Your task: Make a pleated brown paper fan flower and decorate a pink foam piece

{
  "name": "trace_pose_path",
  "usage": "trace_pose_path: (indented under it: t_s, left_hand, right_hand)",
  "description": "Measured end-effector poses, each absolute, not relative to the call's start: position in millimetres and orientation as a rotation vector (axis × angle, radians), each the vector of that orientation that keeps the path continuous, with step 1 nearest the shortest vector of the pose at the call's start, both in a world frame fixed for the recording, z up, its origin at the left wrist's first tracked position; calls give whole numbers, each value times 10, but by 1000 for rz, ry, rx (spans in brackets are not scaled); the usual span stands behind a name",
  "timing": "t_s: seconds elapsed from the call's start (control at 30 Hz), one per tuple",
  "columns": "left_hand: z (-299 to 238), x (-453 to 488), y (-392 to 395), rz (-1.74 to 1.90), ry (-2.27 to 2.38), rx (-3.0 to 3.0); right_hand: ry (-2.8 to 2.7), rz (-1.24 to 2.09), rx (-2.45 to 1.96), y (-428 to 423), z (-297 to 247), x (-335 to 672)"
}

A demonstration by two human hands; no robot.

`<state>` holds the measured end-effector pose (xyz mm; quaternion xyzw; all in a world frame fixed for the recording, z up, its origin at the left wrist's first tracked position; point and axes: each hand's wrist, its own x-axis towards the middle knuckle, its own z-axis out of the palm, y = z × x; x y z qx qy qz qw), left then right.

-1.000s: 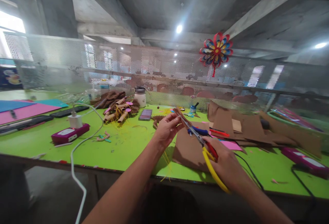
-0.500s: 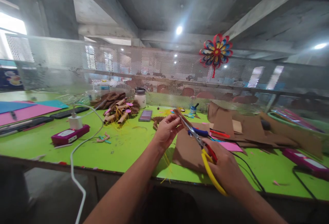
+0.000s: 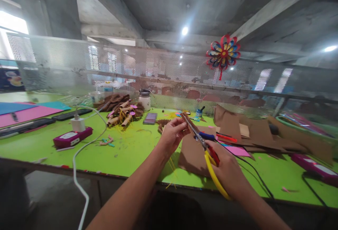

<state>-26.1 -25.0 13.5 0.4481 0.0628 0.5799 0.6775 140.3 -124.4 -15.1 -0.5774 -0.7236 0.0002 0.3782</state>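
My left hand pinches a small strip of brown paper over the middle of the table. My right hand is wrapped around the handles of scissors, one loop yellow and the other red. The metal blades point up and left and lie along the brown strip, close to my left fingertips. Beneath the scissors lies a flat sheet of brown paper. A blue-handled tool with a black cord rests just behind the blades. Yellow strands hang down below my left wrist.
On the green table stand rolled brown paper tubes, a white jar and a purple power strip with a white cable. Brown card pieces lie right, beside a second purple strip. A perforated screen borders the back.
My right hand and the scissors have shifted slightly left, and the handle loops look closer together. My left hand still pinches the brown strip. The whole view has drifted slightly.
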Motion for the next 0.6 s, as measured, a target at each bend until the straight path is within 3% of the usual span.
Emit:
trace_pose_path:
  t_s: [0.6]
  left_hand:
    - [171, -247, -312, 1226, 193, 1064]
  right_hand:
    - [-1817, -37, -1449, -1243, -212, 1417]
